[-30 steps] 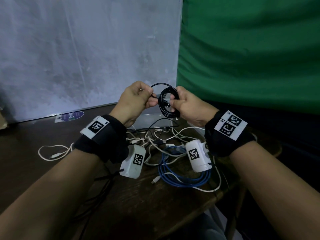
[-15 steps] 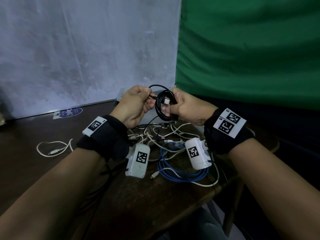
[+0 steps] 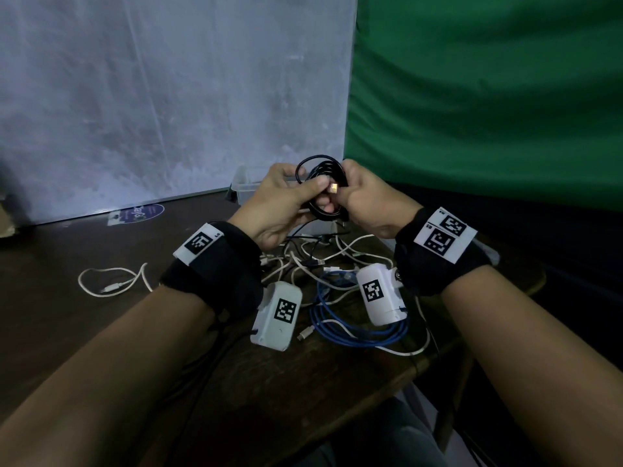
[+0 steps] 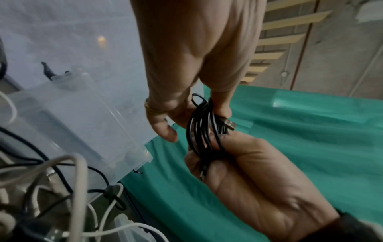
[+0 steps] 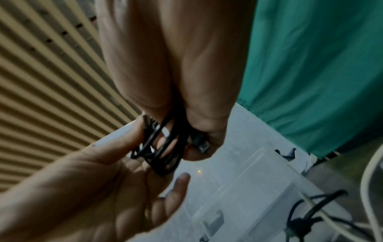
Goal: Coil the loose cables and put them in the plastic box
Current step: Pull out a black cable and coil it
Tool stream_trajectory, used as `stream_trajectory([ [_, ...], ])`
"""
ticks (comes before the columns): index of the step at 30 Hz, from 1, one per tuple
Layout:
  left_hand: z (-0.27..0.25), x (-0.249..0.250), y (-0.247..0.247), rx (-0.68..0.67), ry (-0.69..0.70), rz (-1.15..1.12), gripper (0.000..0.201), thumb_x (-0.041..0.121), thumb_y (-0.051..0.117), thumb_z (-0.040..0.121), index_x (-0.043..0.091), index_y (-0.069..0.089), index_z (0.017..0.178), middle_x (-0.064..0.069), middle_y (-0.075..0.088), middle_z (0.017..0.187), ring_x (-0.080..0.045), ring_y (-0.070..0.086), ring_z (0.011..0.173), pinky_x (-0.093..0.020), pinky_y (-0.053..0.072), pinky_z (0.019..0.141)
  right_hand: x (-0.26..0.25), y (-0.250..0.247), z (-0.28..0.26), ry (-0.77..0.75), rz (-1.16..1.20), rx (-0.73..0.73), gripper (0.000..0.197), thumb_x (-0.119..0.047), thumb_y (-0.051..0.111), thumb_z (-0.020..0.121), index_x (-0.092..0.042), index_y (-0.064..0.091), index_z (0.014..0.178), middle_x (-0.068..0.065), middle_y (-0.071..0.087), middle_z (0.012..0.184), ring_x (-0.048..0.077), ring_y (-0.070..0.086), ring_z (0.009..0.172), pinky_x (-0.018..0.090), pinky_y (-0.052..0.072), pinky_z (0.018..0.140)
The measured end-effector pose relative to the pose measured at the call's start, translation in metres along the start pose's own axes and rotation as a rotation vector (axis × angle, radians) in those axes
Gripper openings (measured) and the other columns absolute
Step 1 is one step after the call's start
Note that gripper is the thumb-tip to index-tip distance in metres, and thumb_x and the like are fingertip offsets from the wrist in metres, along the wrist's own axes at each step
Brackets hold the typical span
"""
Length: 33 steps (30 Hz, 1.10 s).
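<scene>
A black cable [image 3: 320, 170] is wound into a small coil and held up above the table between both hands. My left hand [image 3: 313, 193] grips its left side, with the thumb beside the metal USB plug [image 3: 333, 188]. My right hand [image 3: 344, 200] grips the right side of the coil. In the left wrist view the left hand [image 4: 186, 117] pinches the coil [image 4: 203, 131] from above while the right hand [image 4: 259, 188] clasps it from below. The right wrist view shows the right hand [image 5: 196, 139] curled around the coil [image 5: 163, 152]. The clear plastic box [image 3: 246, 183] stands just behind the hands.
Loose white cables [image 3: 303, 264] and a blue cable [image 3: 354, 332] lie tangled on the dark wooden table [image 3: 303, 382] below the hands. Another white cable [image 3: 111, 281] lies apart at the left. A green cloth [image 3: 488, 96] hangs at the right and a grey wall panel behind.
The coil has been drawn tighter between the hands, and the USB plug now sits at the front of it by my left thumb.
</scene>
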<state>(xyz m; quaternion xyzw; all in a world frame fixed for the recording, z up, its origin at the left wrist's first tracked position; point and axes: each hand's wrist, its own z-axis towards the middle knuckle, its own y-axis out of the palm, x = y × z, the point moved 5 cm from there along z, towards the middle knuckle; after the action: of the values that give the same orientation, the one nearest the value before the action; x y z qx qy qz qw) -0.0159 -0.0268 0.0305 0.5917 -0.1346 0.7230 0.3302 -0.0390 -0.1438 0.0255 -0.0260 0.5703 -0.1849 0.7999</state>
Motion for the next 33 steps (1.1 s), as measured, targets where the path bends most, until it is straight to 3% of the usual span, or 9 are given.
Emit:
stream_trajectory([
  [1,-0.001,0.001,0.001,-0.021,-0.015,0.015,0.007,0.01,0.053,0.094,0.012,0.051,0.088,-0.004,0.065,0.066,-0.012,0.063,0.054,-0.023,0.055,0.057,0.0,0.0,-0.001,-0.01,0.077,-0.023,0.025,-0.01,0.058,0.087,-0.003,0.044,0.107,0.004,0.054,0.073,0.01,0.052,0.064,0.024,0.045,0.061],
  [4,-0.001,-0.001,0.003,-0.059,-0.044,0.084,0.025,0.021,0.044,0.099,0.017,0.058,0.079,0.003,0.066,0.06,-0.006,0.065,0.06,-0.017,0.051,0.057,-0.002,-0.003,-0.002,-0.013,0.224,0.002,0.017,0.007,0.048,0.093,-0.005,0.042,0.104,0.001,0.056,0.07,0.005,0.053,0.056,0.02,0.047,0.056],
  [7,-0.003,-0.004,0.005,-0.076,-0.063,0.226,0.031,0.03,0.038,0.101,0.022,0.056,0.078,0.01,0.068,0.063,0.002,0.063,0.064,-0.026,0.04,0.071,-0.006,-0.007,-0.004,-0.009,0.297,0.029,0.023,0.012,0.042,0.093,-0.009,0.039,0.101,0.002,0.056,0.065,0.005,0.045,0.047,0.017,0.043,0.05],
  [12,-0.001,-0.008,0.002,-0.058,-0.094,0.341,0.035,0.034,0.035,0.101,0.023,0.052,0.073,0.018,0.06,0.056,0.004,0.055,0.065,-0.035,0.03,0.08,-0.009,-0.01,-0.006,-0.057,0.082,0.111,0.041,0.006,0.042,0.094,-0.016,0.036,0.129,0.005,0.041,0.073,0.004,0.043,0.048,0.022,0.04,0.056],
  [17,-0.003,-0.014,-0.001,-0.15,-0.206,0.317,0.023,0.028,0.047,0.096,0.024,0.053,0.074,0.014,0.058,0.063,0.005,0.054,0.055,-0.027,0.034,0.069,-0.008,-0.007,-0.008,-0.039,-0.011,0.078,0.014,0.001,0.042,0.097,-0.011,0.05,0.101,0.004,0.045,0.07,0.003,0.041,0.049,0.017,0.037,0.051],
  [22,-0.006,-0.016,0.0,-0.139,-0.263,0.221,0.017,0.002,0.051,0.092,0.019,0.05,0.096,0.003,0.067,0.063,-0.006,0.063,0.053,-0.021,0.055,0.053,-0.009,-0.006,-0.01,-0.032,-0.021,0.079,0.021,-0.001,0.042,0.097,-0.011,0.05,0.082,0.009,0.045,0.069,0.011,0.034,0.054,0.023,0.031,0.051],
  [26,-0.002,-0.011,-0.012,-0.021,-0.226,0.353,0.025,-0.001,0.063,0.085,0.012,0.042,0.087,-0.007,0.065,0.053,-0.014,0.054,0.04,-0.018,0.04,0.033,-0.01,-0.012,-0.01,-0.04,-0.03,0.149,0.021,0.001,0.043,0.097,-0.013,0.047,0.081,0.003,0.043,0.068,0.009,0.033,0.052,0.024,0.028,0.051],
  [29,0.002,-0.009,-0.017,-0.097,-0.217,0.537,0.018,0.007,0.069,0.082,0.009,0.054,0.072,-0.006,0.064,0.054,-0.012,0.043,0.035,-0.016,0.031,0.033,-0.008,-0.017,-0.008,-0.054,-0.107,0.185,0.016,-0.001,0.045,0.096,-0.013,0.048,0.086,0.002,0.044,0.068,0.01,0.034,0.055,0.025,0.03,0.053],
  [33,-0.003,-0.008,-0.014,-0.199,-0.279,0.528,0.008,0.005,0.064,0.084,0.009,0.064,0.077,-0.003,0.058,0.052,-0.007,0.043,0.033,-0.013,0.035,0.034,-0.007,-0.021,-0.009,-0.044,-0.127,0.21,0.02,-0.001,0.044,0.096,-0.017,0.049,0.084,0.0,0.045,0.069,0.008,0.034,0.054,0.022,0.03,0.051],
])
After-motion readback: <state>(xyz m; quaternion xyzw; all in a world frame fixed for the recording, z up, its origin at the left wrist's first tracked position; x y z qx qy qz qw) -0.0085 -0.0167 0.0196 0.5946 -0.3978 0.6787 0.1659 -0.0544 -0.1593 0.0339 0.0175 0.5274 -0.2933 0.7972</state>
